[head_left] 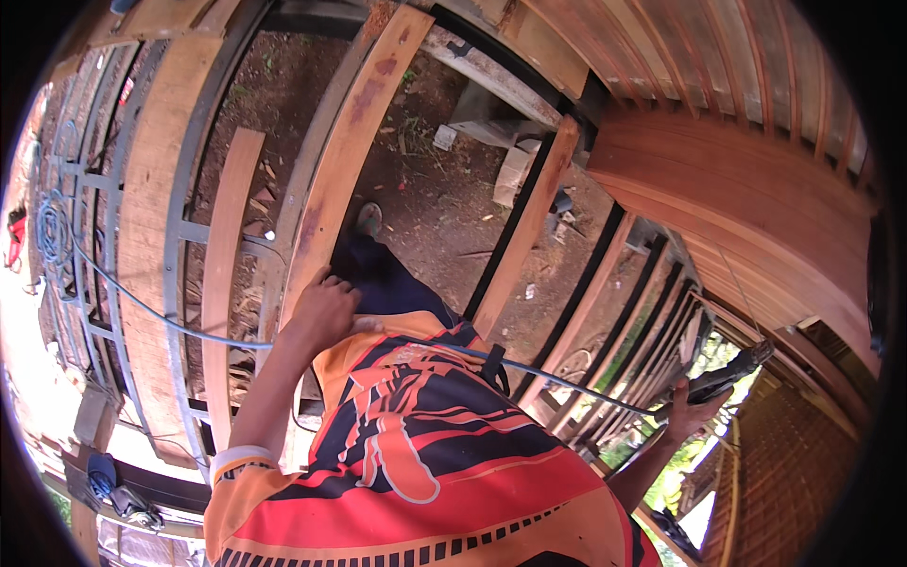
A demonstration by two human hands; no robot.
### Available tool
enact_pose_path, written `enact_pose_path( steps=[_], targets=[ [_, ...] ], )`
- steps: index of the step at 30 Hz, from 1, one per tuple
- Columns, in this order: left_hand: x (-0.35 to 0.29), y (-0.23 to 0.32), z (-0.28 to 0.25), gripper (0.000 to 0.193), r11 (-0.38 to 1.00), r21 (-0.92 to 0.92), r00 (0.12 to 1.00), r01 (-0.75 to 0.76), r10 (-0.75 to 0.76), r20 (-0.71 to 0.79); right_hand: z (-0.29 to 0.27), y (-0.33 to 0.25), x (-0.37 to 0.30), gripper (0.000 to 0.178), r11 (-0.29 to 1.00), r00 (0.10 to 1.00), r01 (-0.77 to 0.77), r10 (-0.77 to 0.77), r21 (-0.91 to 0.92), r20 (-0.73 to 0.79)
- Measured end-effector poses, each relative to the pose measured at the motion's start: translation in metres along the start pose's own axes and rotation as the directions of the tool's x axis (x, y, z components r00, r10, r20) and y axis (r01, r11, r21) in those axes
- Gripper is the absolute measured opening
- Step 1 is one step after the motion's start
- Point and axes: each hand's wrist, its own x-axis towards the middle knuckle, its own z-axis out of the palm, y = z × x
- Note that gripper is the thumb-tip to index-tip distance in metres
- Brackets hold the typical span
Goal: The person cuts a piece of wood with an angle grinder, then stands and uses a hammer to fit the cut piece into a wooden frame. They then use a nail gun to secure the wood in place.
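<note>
My right hand (694, 411), out at the right, is closed around the dark handle of a welding electrode holder (732, 371). A thin rod (740, 283) sticks up from the holder's jaw. From the holder a blue cable (548, 374) runs left across the front of my shirt and past my left wrist. My left hand (326, 310) rests on a long wooden plank (350, 142), its thumb apart and its fingertips partly hidden; it appears to hold nothing.
Dark metal bars with wooden strips (524, 236) form an open frame over a dirt floor (425, 198). Reddish boards (727, 170) stand at upper right. A loose plank (231, 217) and coiled blue cable (54, 231) lie left. My foot (369, 219) shows below.
</note>
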Motion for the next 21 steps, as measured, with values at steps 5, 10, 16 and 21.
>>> enact_pose_path(
  steps=[5, 10, 16, 21],
  targets=[
    [-0.051, -0.015, 0.047, 0.032, 0.997, -0.072, 0.995, 0.014, -0.021, -0.101, -0.002, -0.108, 0.046, 0.104, 0.933, 0.992, 0.061, -0.097, 0.355, 0.085],
    [-0.044, -0.040, 0.048, 0.021, 0.961, -0.276, 0.957, -0.001, -0.079, -0.279, 0.037, -0.178, 0.076, 0.119, 0.928, 0.882, 0.356, -0.374, 0.114, 0.286],
    [0.018, -0.013, 0.035, 0.023, 0.935, -0.291, 0.749, -0.203, -0.043, -0.661, 0.095, -0.253, 0.104, 0.108, 0.721, 0.594, 0.689, -0.617, 0.068, 0.517],
    [0.055, -0.010, 0.024, 0.030, 0.904, -0.326, 0.640, -0.276, -0.081, -0.764, 0.118, -0.275, 0.107, 0.106, 0.592, 0.437, 0.805, -0.624, 0.028, 0.649]
  ],
)
